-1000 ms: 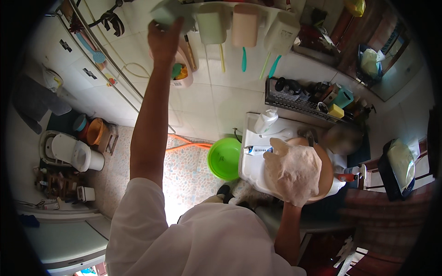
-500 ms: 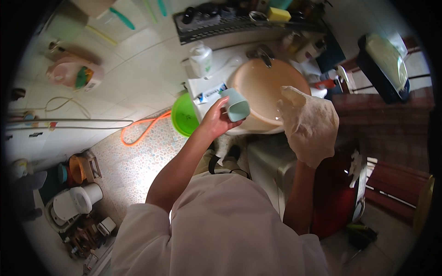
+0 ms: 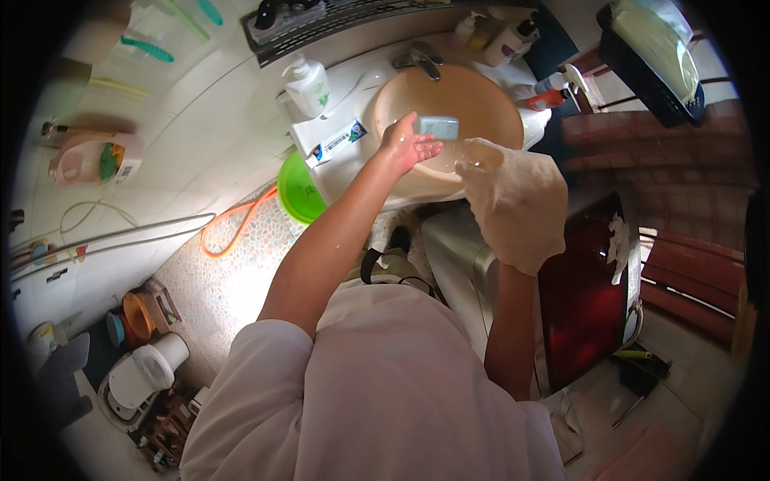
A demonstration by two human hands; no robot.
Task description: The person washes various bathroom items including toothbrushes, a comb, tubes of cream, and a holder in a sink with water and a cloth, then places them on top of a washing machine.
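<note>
My left hand (image 3: 407, 147) reaches over the front of the peach-coloured basin (image 3: 513, 112), its thumb and fingers around a pale blue-green cup (image 3: 438, 127). The cup is tilted over on its side above the bowl. A loose, off-white covering (image 3: 521, 204), wet-looking and like a thin cloth or mitt, envelops my right hand down to the wrist. It hangs at the basin's front right, apart from the cup. The fingers inside are hidden, so their pose does not show.
Left of the basin, a white pump bottle (image 3: 307, 86) and a toothpaste box (image 3: 338, 143) rest on the counter. Behind the bowl is a metal tap (image 3: 421, 60). Below the counter sits a green tub (image 3: 298, 191), beside an orange hose (image 3: 234, 215). A dark-red-topped appliance (image 3: 581, 293) stands at right.
My left hand has moved forward and right over the basin, turning the cup so its open mouth no longer faces me. The covered right hand stays near the basin's front. The whole view has shifted.
</note>
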